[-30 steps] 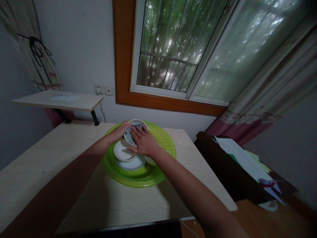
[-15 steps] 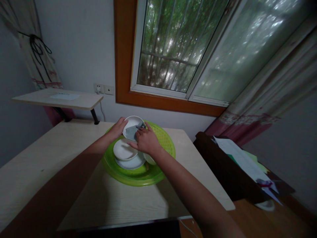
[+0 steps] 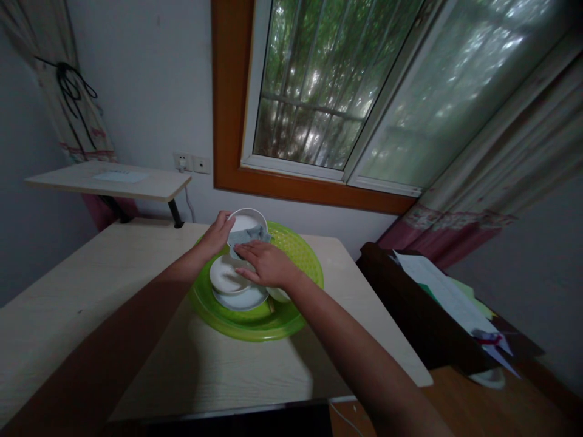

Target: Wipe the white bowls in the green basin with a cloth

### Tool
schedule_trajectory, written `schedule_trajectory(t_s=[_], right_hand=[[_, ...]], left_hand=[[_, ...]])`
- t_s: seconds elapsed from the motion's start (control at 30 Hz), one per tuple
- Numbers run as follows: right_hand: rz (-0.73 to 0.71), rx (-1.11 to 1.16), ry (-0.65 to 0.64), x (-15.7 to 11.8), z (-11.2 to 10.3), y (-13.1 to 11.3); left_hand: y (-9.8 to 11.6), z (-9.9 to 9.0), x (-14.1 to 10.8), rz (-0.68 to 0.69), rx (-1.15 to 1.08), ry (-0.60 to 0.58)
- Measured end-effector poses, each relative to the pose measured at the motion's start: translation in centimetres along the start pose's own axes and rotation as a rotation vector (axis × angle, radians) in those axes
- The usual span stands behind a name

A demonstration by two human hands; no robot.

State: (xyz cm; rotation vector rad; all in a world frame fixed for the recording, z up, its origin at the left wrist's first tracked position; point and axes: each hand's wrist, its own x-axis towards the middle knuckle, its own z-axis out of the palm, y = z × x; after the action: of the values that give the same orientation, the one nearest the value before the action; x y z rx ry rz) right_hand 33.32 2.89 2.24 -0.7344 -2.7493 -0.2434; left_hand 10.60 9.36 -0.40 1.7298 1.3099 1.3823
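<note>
My left hand [image 3: 219, 233] grips the left rim of a white bowl [image 3: 247, 220], which is tilted above the back of a green basin [image 3: 255, 334]. Pressed against the bowl's inside and near rim is a grey cloth [image 3: 249, 235], with my right hand [image 3: 266, 261] closed over it. Below, a second white bowl [image 3: 226, 276] rests on a white plate [image 3: 241, 299] inside the basin. Another pale dish [image 3: 279, 295] sits to their right, partly covered by my right hand and wrist.
The basin stands on a pale wooden table [image 3: 237, 376]. A small raised shelf [image 3: 159, 185] with a paper is at the back left. Right of the table, papers [image 3: 437, 279] lie on a dark brown piece of furniture [image 3: 396, 297]. A window is behind.
My right hand has moved down and slightly left across the bowl, its fingers now flatter. The cloth has spread out along the near side. My left hand keeps its hold.
</note>
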Motion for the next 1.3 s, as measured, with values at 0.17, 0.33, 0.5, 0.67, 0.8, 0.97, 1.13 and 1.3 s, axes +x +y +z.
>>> schedule_trajectory(t_s=[0.17, 0.33, 0.5, 0.67, 0.8, 0.97, 1.13, 1.3], right_hand=[[0.093, -0.061, -0.054, 0.2, 0.5, 0.3], [0.177, -0.16, -0.025, 0.3, 1.0, 0.9], [0.263, -0.182, 0.046, -0.2, 1.3, 1.2], [0.291, -0.213, 0.06, 0.0, 0.8, 0.6], [0.265, -0.253, 0.02, 0.5, 0.4, 0.0], [0.143, -0.2, -0.046, 0.5, 0.3, 0.0], [0.057, -0.078, -0.115, 0.1, 0.5, 0.4], [0.029, 0.017, -0.128, 0.1, 1.0, 0.6]], left_hand=[[-0.1, 0.0, 0.1, 0.022, 0.036, -0.006], [0.0, 0.1, 0.2, 0.024, 0.045, -0.034], [0.1, 0.2, 0.0, 0.022, 0.028, -0.068], [0.3, 0.2, -0.3, 0.035, 0.01, -0.069], [0.3, 0.2, -0.3, 0.042, 0.046, -0.065], [-0.4, 0.4, 0.0, 0.044, 0.049, -0.045], [-1.2, 0.6, 0.2, 0.075, 0.045, -0.054], [-0.9, 0.6, 0.1, 0.101, 0.053, -0.077]])
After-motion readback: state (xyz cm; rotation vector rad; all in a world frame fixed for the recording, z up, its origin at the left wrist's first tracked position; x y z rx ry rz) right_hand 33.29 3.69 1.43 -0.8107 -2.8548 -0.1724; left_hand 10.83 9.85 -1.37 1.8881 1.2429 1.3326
